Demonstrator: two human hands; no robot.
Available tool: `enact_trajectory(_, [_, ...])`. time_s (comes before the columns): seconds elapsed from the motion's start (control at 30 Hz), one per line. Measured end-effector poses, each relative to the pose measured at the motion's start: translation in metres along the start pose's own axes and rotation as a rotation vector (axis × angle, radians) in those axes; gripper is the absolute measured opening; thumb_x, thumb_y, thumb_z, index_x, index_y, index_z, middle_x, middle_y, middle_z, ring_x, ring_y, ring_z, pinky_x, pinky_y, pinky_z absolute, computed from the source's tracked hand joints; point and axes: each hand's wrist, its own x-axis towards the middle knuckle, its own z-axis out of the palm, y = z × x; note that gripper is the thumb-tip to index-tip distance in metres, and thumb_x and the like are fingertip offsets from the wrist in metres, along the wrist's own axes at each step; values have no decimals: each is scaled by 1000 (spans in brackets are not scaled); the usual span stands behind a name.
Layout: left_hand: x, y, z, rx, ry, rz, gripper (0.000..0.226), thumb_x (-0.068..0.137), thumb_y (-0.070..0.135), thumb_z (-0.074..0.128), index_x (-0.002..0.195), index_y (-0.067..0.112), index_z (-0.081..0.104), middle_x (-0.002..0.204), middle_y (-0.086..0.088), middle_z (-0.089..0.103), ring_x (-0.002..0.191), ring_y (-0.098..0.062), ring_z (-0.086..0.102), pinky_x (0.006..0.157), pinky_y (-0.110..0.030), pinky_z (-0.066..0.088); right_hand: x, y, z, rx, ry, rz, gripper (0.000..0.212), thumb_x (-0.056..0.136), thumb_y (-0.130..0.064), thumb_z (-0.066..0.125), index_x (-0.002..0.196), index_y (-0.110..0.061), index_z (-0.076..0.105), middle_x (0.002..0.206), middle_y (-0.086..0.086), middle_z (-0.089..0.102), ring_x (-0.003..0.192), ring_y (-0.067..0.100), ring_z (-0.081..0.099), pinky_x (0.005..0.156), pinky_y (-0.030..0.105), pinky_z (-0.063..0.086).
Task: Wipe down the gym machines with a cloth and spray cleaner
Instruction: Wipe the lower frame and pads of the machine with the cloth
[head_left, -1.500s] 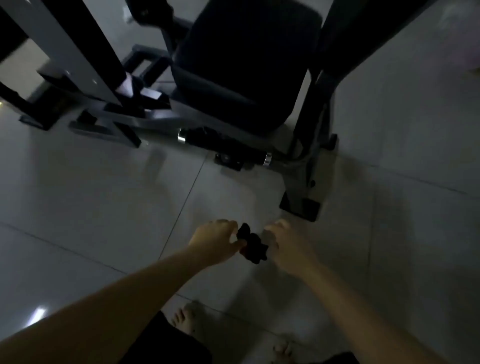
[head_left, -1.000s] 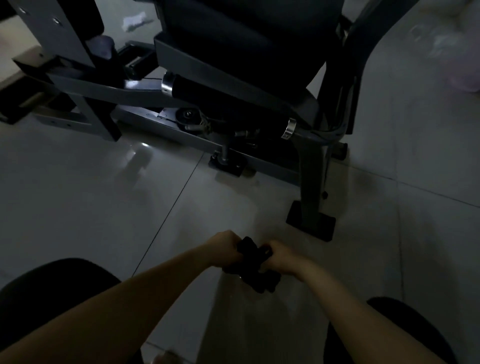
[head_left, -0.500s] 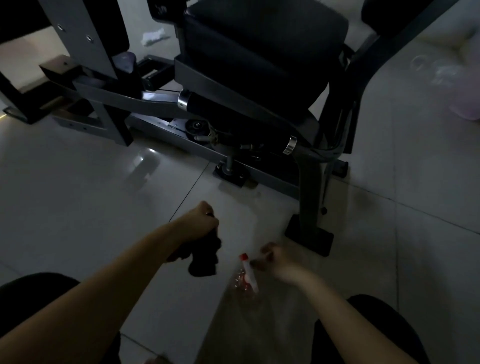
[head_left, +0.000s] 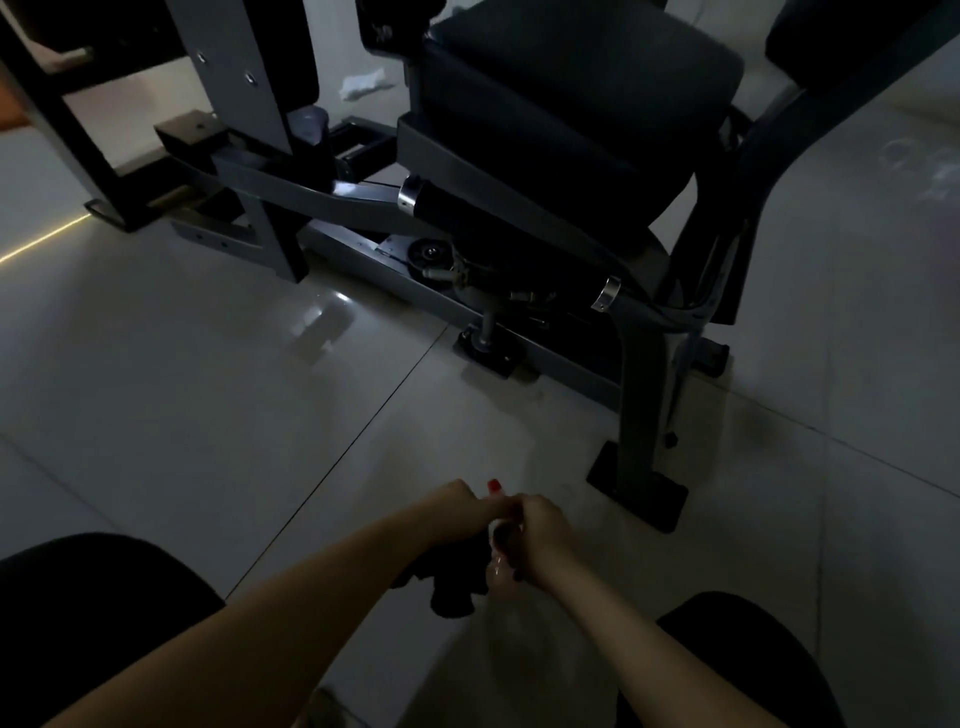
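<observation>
A dark gym machine (head_left: 550, 171) with a padded black seat stands on the pale tiled floor ahead. Low in the middle, my left hand (head_left: 457, 512) holds a black cloth (head_left: 457, 579) that hangs down beneath it. My right hand (head_left: 540, 535) grips a small clear spray bottle (head_left: 496, 564); its red nozzle (head_left: 493, 485) sticks up between the two hands. The hands touch each other around the top of the bottle. Most of the bottle is hidden by fingers and cloth.
The machine's front leg and black foot (head_left: 639, 493) stand just right of my hands. A roller bar with chrome collars (head_left: 410, 195) and a pulley (head_left: 428, 254) sit under the seat. My dark-clad knees (head_left: 88, 618) frame the bottom. A white scrap (head_left: 363, 83) lies behind the machine.
My hands were apart half a second ago, with the bottle by the right hand and the cloth in the left. They have now come together at the bottle's top.
</observation>
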Motion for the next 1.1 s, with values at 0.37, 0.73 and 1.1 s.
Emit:
enact_trajectory(0.37, [-77, 50, -88, 202, 270, 115, 48, 101, 57, 47, 85, 17, 68, 85, -4, 67, 76, -16, 64, 71, -29, 52, -35, -60, -73, 37, -71, -379, 59, 81, -25, 78, 131, -30, 48, 127, -5, 53, 110, 12, 61, 92, 39, 58])
enact_trajectory(0.73, [-153, 71, -160, -16, 446, 457, 44, 92, 61, 62, 60, 32, 70, 54, 8, 60, 50, -9, 59, 51, -20, 43, -33, -141, -66, 93, 352, -663, 65, 84, -45, 73, 135, -36, 34, 123, -15, 46, 98, 5, 59, 78, 21, 51])
enact_trajectory(1.1, [-118, 5, -161, -1123, 594, 109, 29, 95, 17, 66, 107, -9, 69, 83, -24, 72, 61, -31, 69, 57, -32, 57, -14, -146, -57, -18, 490, -783, 36, 84, -49, 41, 97, -19, 57, 93, -12, 51, 69, 2, 55, 59, 11, 42])
